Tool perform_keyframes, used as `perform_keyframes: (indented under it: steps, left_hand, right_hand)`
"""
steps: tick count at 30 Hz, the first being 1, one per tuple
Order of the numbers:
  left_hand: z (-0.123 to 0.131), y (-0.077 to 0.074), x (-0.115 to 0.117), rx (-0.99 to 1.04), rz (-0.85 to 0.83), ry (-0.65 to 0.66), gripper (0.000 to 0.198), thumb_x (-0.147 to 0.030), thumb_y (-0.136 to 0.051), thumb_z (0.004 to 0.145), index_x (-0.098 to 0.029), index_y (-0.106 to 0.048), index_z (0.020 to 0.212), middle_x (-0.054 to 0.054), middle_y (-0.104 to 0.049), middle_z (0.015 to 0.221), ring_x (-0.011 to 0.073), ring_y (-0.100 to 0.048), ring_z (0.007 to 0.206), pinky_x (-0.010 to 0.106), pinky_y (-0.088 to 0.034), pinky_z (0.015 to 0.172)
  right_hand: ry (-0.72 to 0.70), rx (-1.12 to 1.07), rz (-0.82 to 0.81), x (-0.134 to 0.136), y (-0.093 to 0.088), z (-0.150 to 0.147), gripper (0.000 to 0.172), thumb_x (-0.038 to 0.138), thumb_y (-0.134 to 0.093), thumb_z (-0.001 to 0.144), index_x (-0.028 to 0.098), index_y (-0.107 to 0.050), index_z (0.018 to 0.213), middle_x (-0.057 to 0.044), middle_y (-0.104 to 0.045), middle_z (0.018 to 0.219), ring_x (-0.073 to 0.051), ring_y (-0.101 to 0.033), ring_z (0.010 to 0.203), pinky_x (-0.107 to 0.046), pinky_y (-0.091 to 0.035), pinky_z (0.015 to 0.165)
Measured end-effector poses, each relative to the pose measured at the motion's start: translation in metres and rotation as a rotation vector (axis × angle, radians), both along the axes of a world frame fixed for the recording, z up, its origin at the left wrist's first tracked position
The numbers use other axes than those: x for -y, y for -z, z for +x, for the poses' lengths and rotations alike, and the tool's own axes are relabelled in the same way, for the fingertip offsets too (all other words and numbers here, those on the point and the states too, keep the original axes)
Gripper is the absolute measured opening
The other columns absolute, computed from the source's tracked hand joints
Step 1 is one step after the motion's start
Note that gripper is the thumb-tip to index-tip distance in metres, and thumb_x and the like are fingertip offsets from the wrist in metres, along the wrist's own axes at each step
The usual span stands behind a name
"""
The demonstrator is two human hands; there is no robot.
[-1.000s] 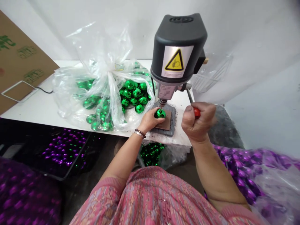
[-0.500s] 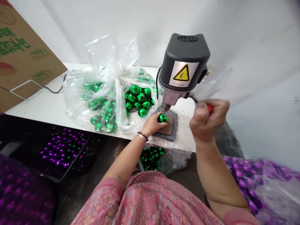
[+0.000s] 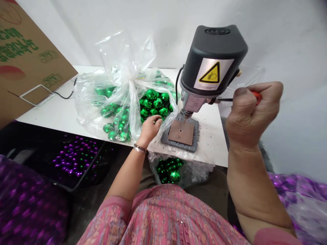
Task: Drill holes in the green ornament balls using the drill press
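Note:
My right hand [image 3: 251,117] is closed round the red-knobbed feed lever [image 3: 226,99] of a small bench drill press [image 3: 214,64]. Under its bit, the brown board [image 3: 181,132] on the grey base [image 3: 195,139] bears no ball. My left hand [image 3: 152,127] is at the mouth of a clear plastic bag [image 3: 134,102], its fingers bent in beside shiny green faceted balls [image 3: 153,100]. Whatever those fingers hold, if anything, is hidden. Below the table edge, another clear bag [image 3: 194,173] contains more green balls, one large bright ball [image 3: 175,176] on top.
A cardboard box [image 3: 30,58] leans at the left by a white wire stand [image 3: 37,95]. Purple and green balls lie in a black bin [image 3: 76,156] under the white table [image 3: 84,126]. Bagged purple balls [image 3: 301,187] stand at the right. Dark crumbs dot the tabletop around the drill base.
My left hand has left the drill board and moved left to the bag; the green ball is gone from the board. My right hand and the lever have swung up and outward; the bit is higher.

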State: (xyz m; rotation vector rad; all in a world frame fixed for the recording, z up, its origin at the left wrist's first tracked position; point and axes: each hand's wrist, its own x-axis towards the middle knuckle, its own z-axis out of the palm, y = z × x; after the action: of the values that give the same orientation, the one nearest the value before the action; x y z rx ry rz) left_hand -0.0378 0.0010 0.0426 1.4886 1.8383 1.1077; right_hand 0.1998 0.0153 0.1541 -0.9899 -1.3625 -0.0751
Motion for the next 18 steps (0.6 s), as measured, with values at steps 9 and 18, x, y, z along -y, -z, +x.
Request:
perform_keyframes:
  steps: [9,18]
  left_hand:
    - [0.002,0.024,-0.043,-0.174,-0.305,-0.127,0.056,-0.038,-0.074,0.075,-0.010,-0.063,0.123,0.020,-0.070,0.119,0.0322,-0.063,0.116,0.037,-0.045,0.098]
    - [0.016,0.001,0.025,0.721,0.071,0.290,0.073,-0.028,-0.079,0.065,-0.025,-0.051,0.132,0.006,-0.062,0.123,0.0186,-0.063,0.098,0.030,-0.051,0.083]
  right_hand:
    - [-0.033,0.044,0.016,0.003,0.002,0.001,0.012,0.026,-0.051,0.088,0.017,-0.048,0.080,0.005,-0.046,0.070,-0.003,-0.042,0.061,-0.020,-0.038,0.060]
    - [-0.042,0.034,-0.020,-0.002,-0.008,0.001,0.015,0.023,-0.051,0.088,0.018,-0.043,0.077,0.007,-0.041,0.069,-0.002,-0.036,0.060,-0.020,-0.032,0.061]
